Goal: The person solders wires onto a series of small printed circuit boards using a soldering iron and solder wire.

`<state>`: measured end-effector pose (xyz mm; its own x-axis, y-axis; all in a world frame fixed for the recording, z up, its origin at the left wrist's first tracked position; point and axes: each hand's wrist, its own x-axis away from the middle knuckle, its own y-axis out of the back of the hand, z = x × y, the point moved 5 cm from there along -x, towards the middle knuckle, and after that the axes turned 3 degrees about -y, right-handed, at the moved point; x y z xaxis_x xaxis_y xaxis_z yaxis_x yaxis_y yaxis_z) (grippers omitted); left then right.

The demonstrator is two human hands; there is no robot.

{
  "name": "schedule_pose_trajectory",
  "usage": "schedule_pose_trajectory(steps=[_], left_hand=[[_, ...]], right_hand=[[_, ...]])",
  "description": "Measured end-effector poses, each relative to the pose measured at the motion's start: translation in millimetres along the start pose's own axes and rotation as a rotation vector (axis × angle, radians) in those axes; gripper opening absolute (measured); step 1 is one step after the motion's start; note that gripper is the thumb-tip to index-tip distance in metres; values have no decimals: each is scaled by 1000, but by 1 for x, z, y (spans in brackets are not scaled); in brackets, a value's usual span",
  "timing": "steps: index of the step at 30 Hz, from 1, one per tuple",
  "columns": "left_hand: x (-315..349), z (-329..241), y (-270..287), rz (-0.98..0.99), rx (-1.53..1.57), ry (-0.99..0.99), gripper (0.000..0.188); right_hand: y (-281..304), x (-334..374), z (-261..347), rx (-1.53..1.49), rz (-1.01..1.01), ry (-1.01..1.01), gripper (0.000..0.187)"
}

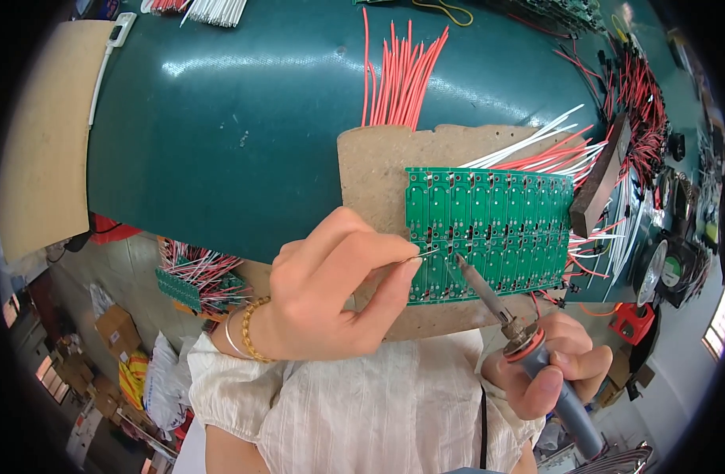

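My left hand (331, 288) pinches a thin solder wire (427, 253) between thumb and fingers, its end reaching the lower left part of a green circuit board panel (489, 229). My right hand (556, 367) grips a soldering iron (500, 312) by its blue handle with an orange collar; the metal tip points up and left onto the same spot of the panel. The panel lies on a brown fibreboard slab (378, 174). Red and white wires (552, 150) stick out from under the panel's top right side.
A bundle of red wires (402, 75) lies on the dark green table (244, 118) behind the slab. A dark wooden block (599, 182) rests on the panel's right edge. More wired boards (196, 276) sit lower left, small fans (666, 268) at right.
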<state>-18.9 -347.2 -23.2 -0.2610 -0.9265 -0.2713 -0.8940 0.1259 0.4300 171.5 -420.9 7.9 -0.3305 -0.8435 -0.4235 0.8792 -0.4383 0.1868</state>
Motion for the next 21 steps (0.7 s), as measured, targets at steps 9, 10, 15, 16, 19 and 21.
schedule_pose_trajectory(steps=[9,10,15,16,19,21], left_hand=[[-2,3,-5,59,-43,-101,25],[-3,4,-2,45,-53,-112,25],[-7,3,1,-46,-2,-8,23],[-7,4,0,-38,-20,-58,25],[-6,3,-4,0,-54,-104,27],[-7,3,-5,31,-70,-100,27]], right_hand=[[-6,-3,-1,104,255,-75,32],[-11,-5,3,135,321,-36,31],[-10,-4,9,167,167,-148,29],[-10,-5,7,183,151,-156,29],[-18,-4,4,192,170,-130,27],[-18,-4,5,191,208,-110,25]])
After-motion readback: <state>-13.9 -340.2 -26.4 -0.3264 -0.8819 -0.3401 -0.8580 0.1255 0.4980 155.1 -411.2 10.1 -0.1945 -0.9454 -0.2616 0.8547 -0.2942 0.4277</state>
